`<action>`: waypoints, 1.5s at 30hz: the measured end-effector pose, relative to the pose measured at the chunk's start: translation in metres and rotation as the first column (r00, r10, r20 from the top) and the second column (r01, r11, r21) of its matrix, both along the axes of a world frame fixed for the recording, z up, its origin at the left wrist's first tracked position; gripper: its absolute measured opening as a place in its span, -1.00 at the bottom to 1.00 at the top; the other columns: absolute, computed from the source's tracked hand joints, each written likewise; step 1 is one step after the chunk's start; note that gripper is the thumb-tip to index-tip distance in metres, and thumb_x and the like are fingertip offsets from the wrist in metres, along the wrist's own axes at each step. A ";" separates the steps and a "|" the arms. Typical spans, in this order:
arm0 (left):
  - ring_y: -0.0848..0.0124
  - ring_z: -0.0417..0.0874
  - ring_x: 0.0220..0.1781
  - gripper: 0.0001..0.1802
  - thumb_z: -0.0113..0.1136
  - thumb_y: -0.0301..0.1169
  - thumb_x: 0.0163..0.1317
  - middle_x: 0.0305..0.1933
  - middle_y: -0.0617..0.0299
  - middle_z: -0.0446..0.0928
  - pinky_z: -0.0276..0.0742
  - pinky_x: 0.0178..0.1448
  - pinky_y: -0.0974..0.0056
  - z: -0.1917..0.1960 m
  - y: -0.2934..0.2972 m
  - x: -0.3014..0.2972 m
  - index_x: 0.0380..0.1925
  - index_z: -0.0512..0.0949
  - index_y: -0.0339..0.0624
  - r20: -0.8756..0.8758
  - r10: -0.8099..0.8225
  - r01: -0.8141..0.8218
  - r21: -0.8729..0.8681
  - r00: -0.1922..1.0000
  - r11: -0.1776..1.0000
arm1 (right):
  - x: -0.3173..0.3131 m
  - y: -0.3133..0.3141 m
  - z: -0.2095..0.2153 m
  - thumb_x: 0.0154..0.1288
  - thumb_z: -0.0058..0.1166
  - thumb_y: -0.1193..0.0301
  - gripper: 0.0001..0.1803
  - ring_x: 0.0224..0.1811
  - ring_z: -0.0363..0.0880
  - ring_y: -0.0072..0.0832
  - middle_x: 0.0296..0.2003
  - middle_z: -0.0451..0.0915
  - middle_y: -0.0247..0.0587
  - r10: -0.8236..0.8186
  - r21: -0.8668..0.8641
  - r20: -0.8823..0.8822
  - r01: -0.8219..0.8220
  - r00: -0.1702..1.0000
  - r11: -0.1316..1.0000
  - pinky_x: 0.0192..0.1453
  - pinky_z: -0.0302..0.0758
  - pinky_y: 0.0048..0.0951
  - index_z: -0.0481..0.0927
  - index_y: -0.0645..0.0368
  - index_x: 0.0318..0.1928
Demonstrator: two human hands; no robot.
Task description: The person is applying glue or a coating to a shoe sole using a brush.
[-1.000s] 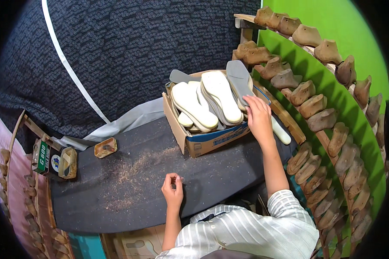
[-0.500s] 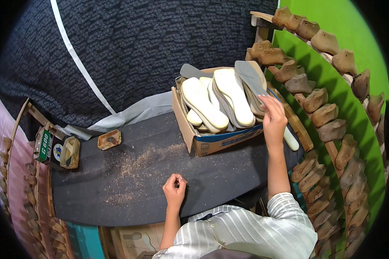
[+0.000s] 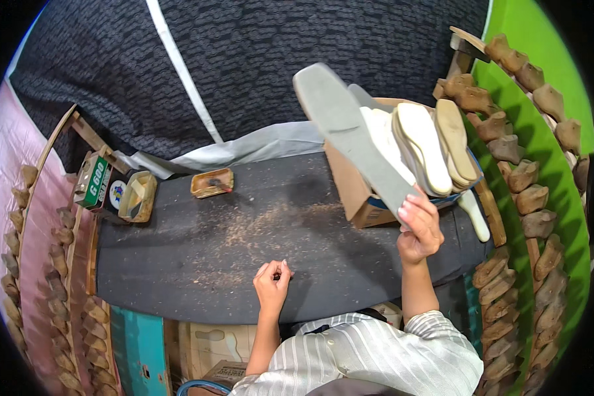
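Observation:
A long grey insole point(image 3: 350, 132) is gripped at its narrow end by my right hand point(image 3: 421, 228), thumb and fingers closed on it. It slants up and to the left, in front of an open cardboard box point(image 3: 350, 191) and partly hiding it. White insoles point(image 3: 426, 142) and tan-edged insoles point(image 3: 452, 142) are heaped in that box. My left hand point(image 3: 272, 284) is curled closed over the near middle of the dark-covered table point(image 3: 178, 284). Whatever its fingers hold, if anything, is hidden.
Shavings point(image 3: 257, 228) are scattered mid-table. At the left stand a small tray point(image 3: 212, 183), a plastic container point(image 3: 138, 197) and a green box point(image 3: 94, 178). A pale handled tool point(image 3: 474, 216) lies right of the cardboard box. Racks of wooden shoe lasts point(image 3: 525, 175) flank both sides.
My right hand has drawn the grey insole out of the box and swung it up to the left. My left hand stays curled over the table. The view has shifted.

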State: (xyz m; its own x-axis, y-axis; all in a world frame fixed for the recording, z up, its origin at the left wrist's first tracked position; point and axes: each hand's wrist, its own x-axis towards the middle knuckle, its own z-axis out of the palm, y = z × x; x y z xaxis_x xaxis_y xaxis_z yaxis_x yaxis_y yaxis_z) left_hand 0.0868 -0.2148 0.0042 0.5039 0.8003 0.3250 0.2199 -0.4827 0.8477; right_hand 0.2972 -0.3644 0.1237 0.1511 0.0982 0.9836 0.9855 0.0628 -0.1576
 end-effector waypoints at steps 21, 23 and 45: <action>0.23 0.40 0.09 -0.33 -0.38 0.11 0.32 0.22 0.07 0.23 0.38 0.08 0.18 0.013 0.170 -0.093 0.30 -0.01 -0.04 0.686 0.162 0.456 -0.623 0.710 0.636 | -0.202 0.206 -0.111 0.37 -0.15 0.27 -0.63 0.11 0.43 -0.33 0.05 0.43 -0.21 0.326 0.800 -0.516 -0.310 -0.792 0.513 0.15 0.44 -0.09 0.31 0.15 0.11; 0.11 0.36 0.19 -0.21 -0.49 0.27 0.25 0.28 0.00 0.18 0.33 0.20 0.04 0.013 0.180 -0.089 0.34 -0.10 0.04 0.749 0.243 0.535 -0.625 0.617 0.568 | -0.210 0.209 -0.121 0.40 -0.23 0.35 -0.63 0.09 0.45 -0.34 0.04 0.44 -0.15 0.246 0.783 -0.511 -0.328 -0.823 0.528 0.15 0.45 -0.16 0.30 0.24 0.14; 0.23 0.58 -0.32 -0.17 -0.67 0.26 0.26 -0.06 -0.03 0.46 0.57 -0.24 0.16 -0.014 0.195 -0.091 0.12 0.26 -0.21 0.770 0.015 0.699 -0.588 0.638 0.407 | -0.093 0.331 -0.142 0.15 0.20 0.40 -0.58 -0.34 0.54 -0.66 -0.26 0.59 -0.21 0.152 -0.123 -0.922 -0.642 0.356 0.757 -0.23 0.48 -0.59 0.45 0.09 0.04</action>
